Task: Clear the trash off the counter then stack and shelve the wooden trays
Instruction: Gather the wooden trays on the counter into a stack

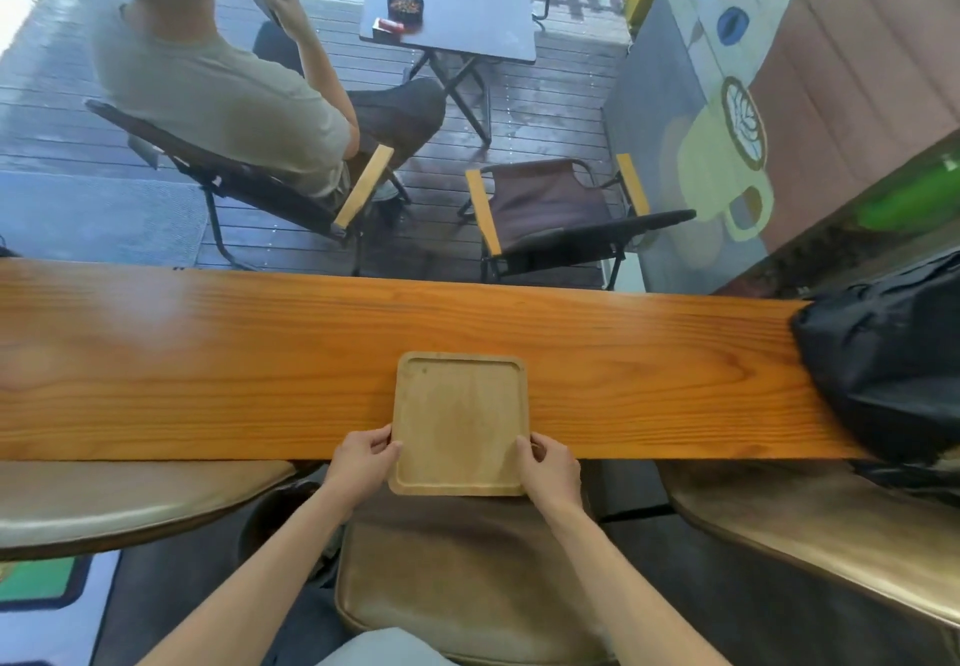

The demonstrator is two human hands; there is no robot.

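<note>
As it overhangs the counter (208, 353), wooden tray (460, 421) gripped between both hands' fingers (382, 449).

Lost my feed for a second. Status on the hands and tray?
Left hand and right hand grip the wooden tray by its sides. Tray empty, overhanging the counter near edge. Black bag at right, apart.
</note>
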